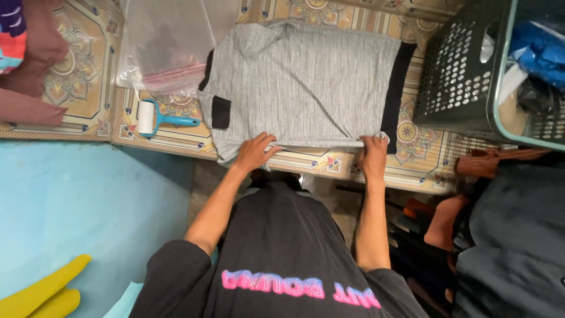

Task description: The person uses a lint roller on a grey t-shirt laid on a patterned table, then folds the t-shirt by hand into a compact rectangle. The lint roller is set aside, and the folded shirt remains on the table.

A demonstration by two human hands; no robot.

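Grey black-trimmed shirt point(306, 82), folded flat

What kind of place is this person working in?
Probably a home laundry or clothes-folding corner. Both hands, left hand and right hand, rest on a grey knit shirt with black trim spread over a patterned tiled counter, with a dark green perforated plastic laundry basket and a blue-handled lint roller nearby.

Premises are presenting as a home laundry corner. A patterned tiled counter point(76, 76) is serving as a folding surface, bearing a lint roller point(154, 119) and clear bag point(168, 41). A laundry basket point(465, 70) is standing alongside; garments are lying piled at right.
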